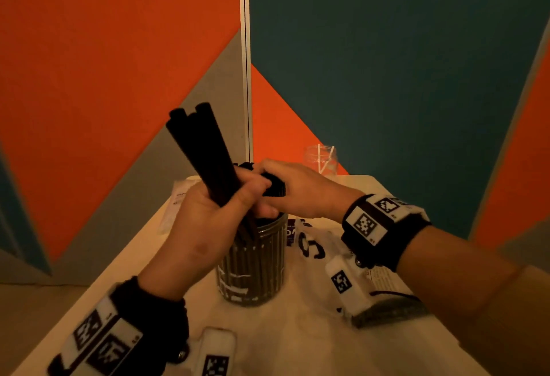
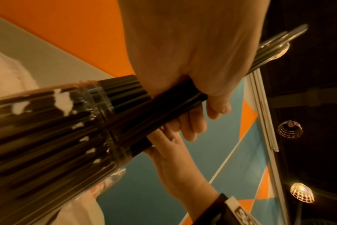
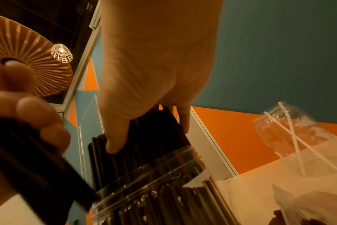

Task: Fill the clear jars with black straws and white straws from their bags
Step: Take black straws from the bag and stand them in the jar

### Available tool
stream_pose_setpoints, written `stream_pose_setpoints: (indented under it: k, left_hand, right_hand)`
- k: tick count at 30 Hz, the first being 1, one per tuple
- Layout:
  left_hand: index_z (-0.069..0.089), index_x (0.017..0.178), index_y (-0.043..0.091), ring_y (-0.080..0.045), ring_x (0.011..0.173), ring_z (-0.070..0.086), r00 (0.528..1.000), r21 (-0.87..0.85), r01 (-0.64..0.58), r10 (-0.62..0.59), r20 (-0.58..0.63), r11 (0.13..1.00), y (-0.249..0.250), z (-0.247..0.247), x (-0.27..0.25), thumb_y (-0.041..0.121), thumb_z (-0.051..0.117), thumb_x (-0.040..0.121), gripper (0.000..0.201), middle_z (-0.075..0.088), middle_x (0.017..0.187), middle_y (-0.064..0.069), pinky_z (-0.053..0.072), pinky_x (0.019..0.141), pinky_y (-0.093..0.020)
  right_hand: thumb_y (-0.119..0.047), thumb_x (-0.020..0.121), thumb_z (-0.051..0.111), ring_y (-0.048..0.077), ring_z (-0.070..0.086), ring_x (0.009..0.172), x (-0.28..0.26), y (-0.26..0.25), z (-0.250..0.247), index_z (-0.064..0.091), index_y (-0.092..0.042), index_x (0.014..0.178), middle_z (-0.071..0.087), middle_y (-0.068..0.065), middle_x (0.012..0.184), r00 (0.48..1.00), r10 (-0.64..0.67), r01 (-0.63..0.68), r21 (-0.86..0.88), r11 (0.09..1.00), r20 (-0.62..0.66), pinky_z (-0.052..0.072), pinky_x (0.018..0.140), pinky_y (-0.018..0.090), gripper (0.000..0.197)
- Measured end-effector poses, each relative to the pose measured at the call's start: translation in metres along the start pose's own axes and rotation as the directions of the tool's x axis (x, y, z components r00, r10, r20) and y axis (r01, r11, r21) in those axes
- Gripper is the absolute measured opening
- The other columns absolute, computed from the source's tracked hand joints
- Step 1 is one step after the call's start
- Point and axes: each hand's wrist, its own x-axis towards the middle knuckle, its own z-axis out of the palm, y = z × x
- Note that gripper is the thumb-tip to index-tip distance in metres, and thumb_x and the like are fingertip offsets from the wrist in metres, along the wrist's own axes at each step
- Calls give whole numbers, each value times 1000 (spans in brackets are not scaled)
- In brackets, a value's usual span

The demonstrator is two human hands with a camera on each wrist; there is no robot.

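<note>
While left hand (image 1: 214, 206) clamps black straws (image 1: 202, 143), right hand (image 1: 300, 191) seemingly pinches others, clear jar (image 1: 253, 274) packed

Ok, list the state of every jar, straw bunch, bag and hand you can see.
Near jar: upright, lidless, nearly packed.
Far jar: upright, lidless, holds only a few white straws.
Loose bundle: tilted, lower ends at the near jar's mouth, gripped by left hand.
Standing black straws: in the near jar, gripped by right hand, fingers curled round them.
Bag: crumpled, lying beside the near jar.
</note>
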Motion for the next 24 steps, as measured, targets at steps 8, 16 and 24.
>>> stream_pose_setpoints:
  k: [8,16,24]
  left_hand:
    - [68,94,-3,-26,81,71,985,120,-144,131,108,982,-3,3,18,13,60,92,19,72,78,-12,57,82,-36]
    - [72,93,23,-18,90,69,956,369,-200,99,274,908,-22,-4,32,38,65,90,17,72,89,7,55,83,-43]
    - [74,94,22,-8,92,69,973,363,-133,52,223,922,-29,-14,42,35,68,90,15,73,94,8,54,82,-25]
  right_hand:
    - [-31,95,64,11,62,95,2,3,-1,53,-23,137,68,-5,113,1000,-14,14,-57,998,6,53,79,33,44]
    - [-23,90,67,-13,55,81,9,13,1,57,-25,107,59,-19,89,998,27,-22,-92,996,55,40,61,10,20]
    - [-12,84,74,20,57,122,-5,2,-5,42,-23,147,57,1,135,992,28,-44,127,991,123,52,98,42,72]
